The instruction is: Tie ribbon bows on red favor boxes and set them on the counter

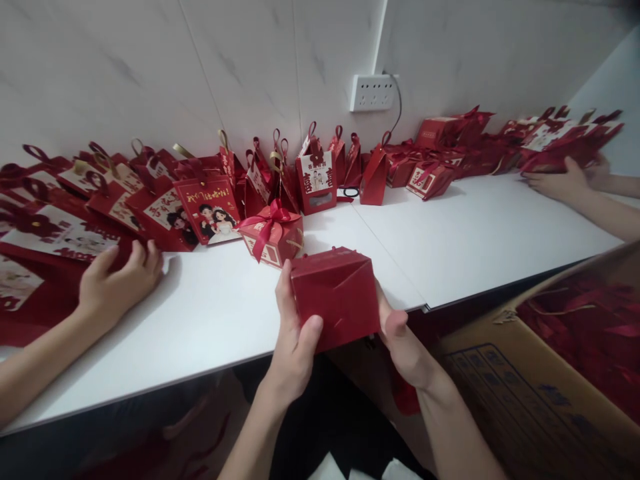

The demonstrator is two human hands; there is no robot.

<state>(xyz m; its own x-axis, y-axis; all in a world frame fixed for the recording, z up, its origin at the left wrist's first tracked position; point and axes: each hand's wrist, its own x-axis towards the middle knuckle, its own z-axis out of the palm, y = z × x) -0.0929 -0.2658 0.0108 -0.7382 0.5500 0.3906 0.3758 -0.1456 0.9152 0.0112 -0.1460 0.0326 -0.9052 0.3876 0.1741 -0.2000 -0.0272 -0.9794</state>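
Note:
Between my two hands I hold a plain red gift box (334,300) just over the table's front edge. My left hand (294,333) grips its left side, thumb on the face turned toward me. On the right side my right hand (405,343) presses against it, with the thumb raised off the face. Just behind the held box stands a small red box with a ribbon bow (273,233). Farther back is a red box with a loop handle and a printed label (317,179).
Rows of red gift boxes (145,193) line the white table (210,313) along the wall. A co-worker's hand (120,277) rests beside the left group; another co-worker's hand (557,183) touches boxes far right. A cardboard carton (505,387) full of red ribboned items stands at right. A socket (373,92) is on the wall.

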